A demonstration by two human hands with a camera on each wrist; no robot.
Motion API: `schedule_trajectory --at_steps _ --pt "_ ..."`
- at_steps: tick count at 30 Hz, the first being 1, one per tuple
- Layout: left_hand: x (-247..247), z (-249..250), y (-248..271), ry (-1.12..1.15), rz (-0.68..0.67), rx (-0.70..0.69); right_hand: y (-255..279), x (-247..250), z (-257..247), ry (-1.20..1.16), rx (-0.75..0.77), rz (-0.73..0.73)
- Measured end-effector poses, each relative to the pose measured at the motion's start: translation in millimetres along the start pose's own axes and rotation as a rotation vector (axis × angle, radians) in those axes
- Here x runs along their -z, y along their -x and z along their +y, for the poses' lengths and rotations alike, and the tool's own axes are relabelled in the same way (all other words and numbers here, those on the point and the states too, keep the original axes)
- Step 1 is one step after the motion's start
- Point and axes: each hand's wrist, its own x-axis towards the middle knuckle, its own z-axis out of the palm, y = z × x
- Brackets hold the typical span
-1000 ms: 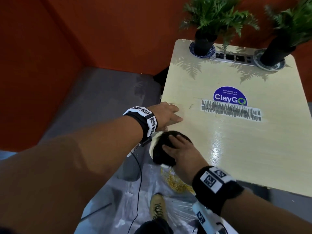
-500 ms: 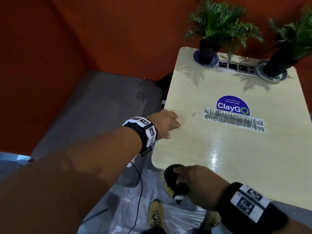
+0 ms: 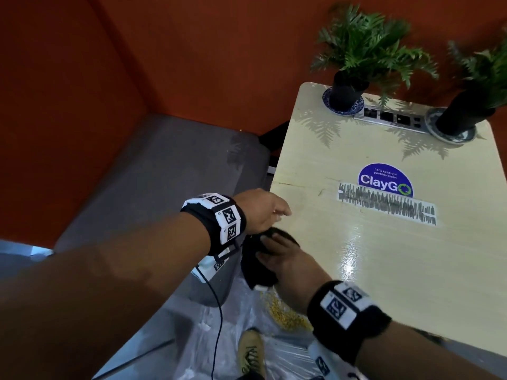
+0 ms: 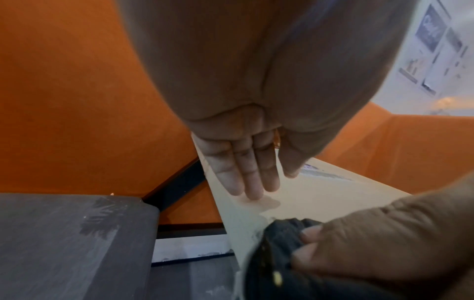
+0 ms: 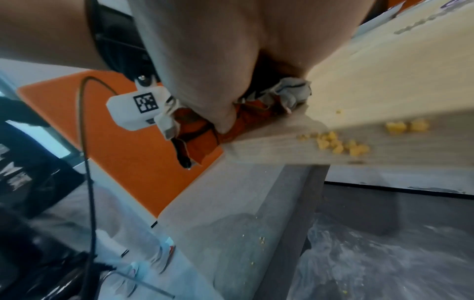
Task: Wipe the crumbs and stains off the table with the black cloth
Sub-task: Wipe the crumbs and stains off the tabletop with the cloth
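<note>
The black cloth [image 3: 255,270] lies bunched over the near left corner of the pale wooden table [image 3: 384,270], partly hanging off its edge. My right hand [image 3: 277,248] grips it from above, fingers curled into the fabric [image 4: 277,253]. Just beyond it, my left hand [image 3: 277,212] rests on the table's left edge with straight fingers [image 4: 246,178] and holds nothing. Yellow crumbs [image 5: 341,144] cling to the table's side edge near my right hand. A pile of yellow crumbs [image 3: 285,318] lies on the floor below the corner. The tabletop looks glossy.
Two potted plants [image 3: 345,91] [image 3: 458,119] and a socket strip [image 3: 392,117] line the table's far edge. A blue ClayGo sticker [image 3: 385,181] sits mid-table. A grey bench [image 3: 164,174] and orange walls stand to the left. Clear plastic sheet [image 3: 192,338] covers the floor by my shoe [image 3: 251,349].
My right hand swept the cloth off the near edge below the table, then brought it back up onto the corner beside the left hand. The left hand stayed on the edge.
</note>
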Motion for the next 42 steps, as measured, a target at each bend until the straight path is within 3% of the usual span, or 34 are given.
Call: schedule_trajectory --at_steps 4,6,8,10,11,13,16,19,21,23,25,28,32,37,42 --pt "-21 7 20 -0.023 -0.090 -0.081 23 -21 -9 -0.060 0.136 -0.119" --pt "-30 7 32 0.028 -0.089 -0.088 31 -8 -13 -0.120 0.186 -0.170" --pt "-34 6 45 0.288 -0.096 0.013 30 13 -14 -0.301 0.195 -0.180" --pt "-30 12 60 0.721 -0.192 0.115 21 36 -11 -0.486 0.128 -0.144" --pt "-27 15 65 0.892 -0.230 0.109 13 47 -8 -0.554 0.087 -0.088" --pt "-22 20 67 1.030 -0.251 0.034 -4 68 -2 -0.651 0.003 0.030" --pt "-13 14 59 0.829 -0.181 0.024 -28 89 11 -0.736 -0.218 0.039" --pt "8 -5 44 0.705 -0.089 0.183 -35 104 39 -0.779 -0.289 0.000" --pt "23 -15 33 0.681 0.071 0.259 -31 107 58 -0.504 -0.392 -0.105" --pt "34 -22 17 0.367 0.224 0.281 -25 100 66 -0.177 -0.448 -0.283" --pt "32 -21 0 0.148 0.205 0.264 -20 89 63 -0.050 -0.446 -0.410" --pt "3 -13 -16 0.130 0.050 0.254 -15 81 55 -0.032 -0.459 -0.435" --pt "-41 -11 2 0.224 0.191 0.286 -11 75 56 -0.043 -0.472 -0.451" --pt "-84 4 49 0.316 0.248 0.361 -7 73 55 0.009 -0.420 -0.482" --pt "-118 34 82 0.410 0.372 0.515 6 71 54 0.019 -0.379 -0.521"
